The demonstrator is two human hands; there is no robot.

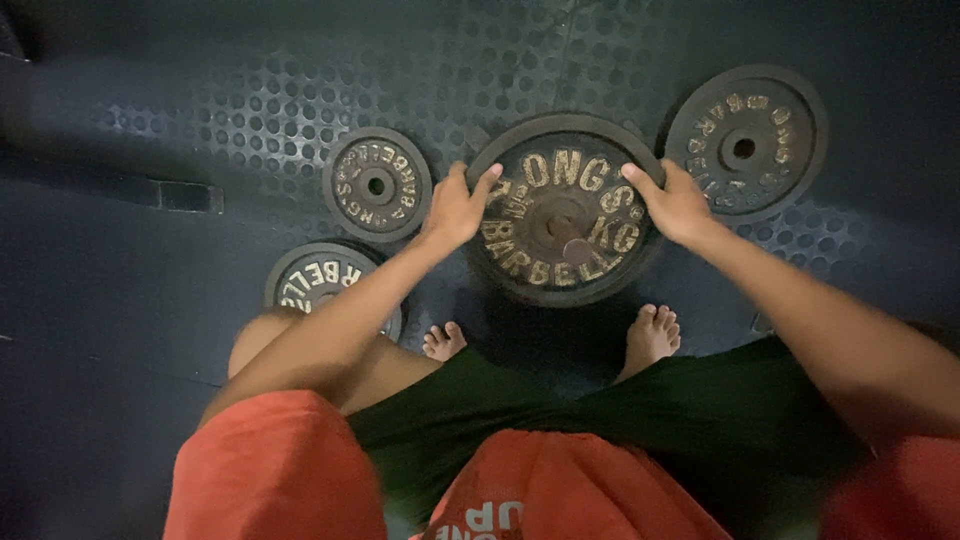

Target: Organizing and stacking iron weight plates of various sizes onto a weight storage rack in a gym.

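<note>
- Left hand (456, 207) and right hand (677, 206) clasp opposite rims of the big weight plate (566, 215) — grip taken, plate not clearly raised.
- Three smaller plates (377, 184) lie around it, untouched.

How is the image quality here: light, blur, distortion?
Head view: dim light, corners fall to near black; the big plate held by the left hand and right hand is fairly sharp; red shorts at the bottom are soft; wide-angle stretch at the edges; no glare.
</note>
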